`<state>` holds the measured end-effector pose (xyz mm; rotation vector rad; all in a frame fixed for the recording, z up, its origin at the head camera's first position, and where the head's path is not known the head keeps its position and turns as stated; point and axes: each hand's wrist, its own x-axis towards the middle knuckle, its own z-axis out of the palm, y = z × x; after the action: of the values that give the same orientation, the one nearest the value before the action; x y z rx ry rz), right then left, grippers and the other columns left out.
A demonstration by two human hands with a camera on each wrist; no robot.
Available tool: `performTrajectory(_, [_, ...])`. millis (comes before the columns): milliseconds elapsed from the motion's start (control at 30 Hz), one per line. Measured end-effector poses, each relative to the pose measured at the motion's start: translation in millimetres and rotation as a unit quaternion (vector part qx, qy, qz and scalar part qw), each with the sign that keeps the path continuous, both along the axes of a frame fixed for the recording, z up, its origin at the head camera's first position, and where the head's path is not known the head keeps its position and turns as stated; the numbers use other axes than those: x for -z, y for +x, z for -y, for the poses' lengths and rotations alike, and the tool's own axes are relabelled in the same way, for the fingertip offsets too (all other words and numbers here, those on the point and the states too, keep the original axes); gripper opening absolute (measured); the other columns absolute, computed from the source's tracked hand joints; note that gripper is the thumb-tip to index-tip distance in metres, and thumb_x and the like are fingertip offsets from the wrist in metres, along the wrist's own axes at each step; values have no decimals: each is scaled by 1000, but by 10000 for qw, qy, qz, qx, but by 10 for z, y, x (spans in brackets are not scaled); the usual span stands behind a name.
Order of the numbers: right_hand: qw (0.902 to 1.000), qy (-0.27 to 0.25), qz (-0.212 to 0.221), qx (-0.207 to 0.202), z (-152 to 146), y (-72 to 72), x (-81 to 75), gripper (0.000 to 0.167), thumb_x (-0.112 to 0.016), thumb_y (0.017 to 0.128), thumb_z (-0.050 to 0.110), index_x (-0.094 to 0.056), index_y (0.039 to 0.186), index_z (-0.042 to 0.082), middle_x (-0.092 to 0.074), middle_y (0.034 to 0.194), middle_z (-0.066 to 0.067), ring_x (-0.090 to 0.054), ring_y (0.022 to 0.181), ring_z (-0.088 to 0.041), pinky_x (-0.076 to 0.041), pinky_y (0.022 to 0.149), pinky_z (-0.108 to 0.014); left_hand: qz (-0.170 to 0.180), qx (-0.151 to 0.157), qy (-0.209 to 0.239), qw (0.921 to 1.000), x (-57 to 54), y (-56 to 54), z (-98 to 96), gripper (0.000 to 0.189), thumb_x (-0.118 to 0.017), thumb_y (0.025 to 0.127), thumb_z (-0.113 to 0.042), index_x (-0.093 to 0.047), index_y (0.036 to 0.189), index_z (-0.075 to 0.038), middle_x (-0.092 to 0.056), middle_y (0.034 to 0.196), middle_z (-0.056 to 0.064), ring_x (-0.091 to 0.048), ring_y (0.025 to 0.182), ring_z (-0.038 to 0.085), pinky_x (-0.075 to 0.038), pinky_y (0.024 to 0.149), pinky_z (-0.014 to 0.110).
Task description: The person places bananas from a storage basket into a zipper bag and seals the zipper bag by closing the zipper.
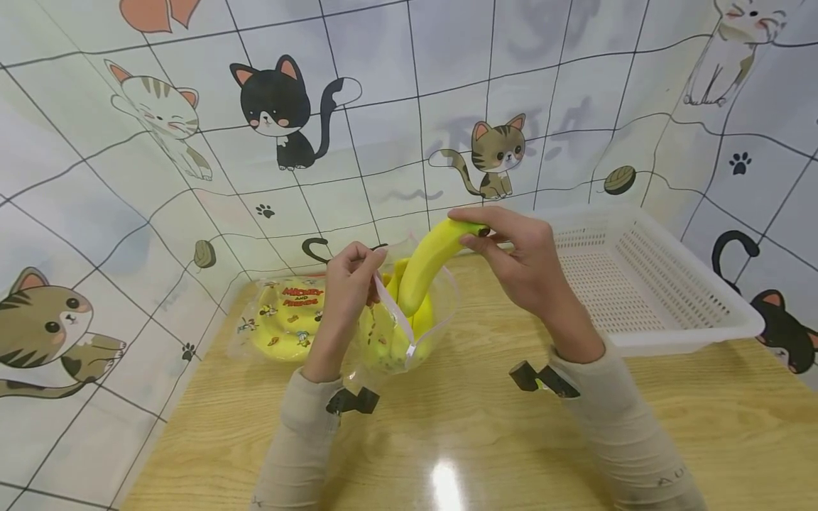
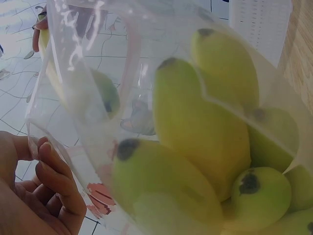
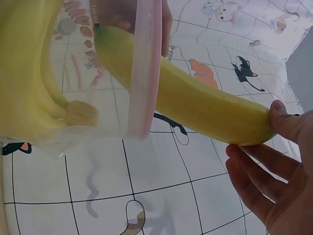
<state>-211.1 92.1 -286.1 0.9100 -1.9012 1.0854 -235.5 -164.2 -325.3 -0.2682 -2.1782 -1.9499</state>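
Observation:
My right hand (image 1: 517, 259) grips a single yellow banana (image 1: 429, 264) by one end, with thumb and fingers pinching it near the tip. The banana's other end slants down into the mouth of a clear zip bag (image 1: 397, 316) with a pinkish zip strip and a white slider. Several bananas (image 2: 200, 132) lie inside the bag, their dark tips showing through the plastic in the left wrist view. With thumb and finger, my left hand (image 1: 351, 284) pinches the bag's rim on the left side. In the right wrist view the held banana (image 3: 200, 107) crosses the zip strip (image 3: 145, 73).
Left of the bag lies a clear-wrapped yellow package (image 1: 284, 323) printed with cartoon figures. At the right stands a white plastic basket (image 1: 690, 341) with perforated walls. A wooden table (image 1: 486, 433) carries everything, and a cat-patterned sheet (image 1: 396, 106) rises behind.

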Motion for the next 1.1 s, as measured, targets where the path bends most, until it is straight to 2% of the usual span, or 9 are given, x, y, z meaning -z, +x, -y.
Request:
performTrajectory(267, [9999,57,128,-39,18,-20,45,32,-75,90,-2,-75,121,5,-78,114,-9,-69,91,-6,-55,77,-10,25,-7,0,10000,-10,23,-7,30,-67,100,-30,-57,86,-6,-55,57,-2,-46,44,15,-40,44,27])
performTrajectory(767, [9997,132,173,83,16,-27,39,30,-75,91,0,-75,121,6,-78,113,-8,-69,89,-7,-56,77,-14,-11,-2,21,10000,-3,5,-9,29,-67,100,-31,-56,86,-7,-55,57,-2,-46,44,14,-40,44,26])
performTrajectory(1100, [9996,146,199,118,22,-28,42,30,-75,91,1,-75,121,6,-78,113,-8,-69,90,-7,-54,77,-11,6,33,38,10000,-3,2,-2,35,-66,100,-30,-56,92,2,-55,56,-3,-46,44,14,-40,44,25])
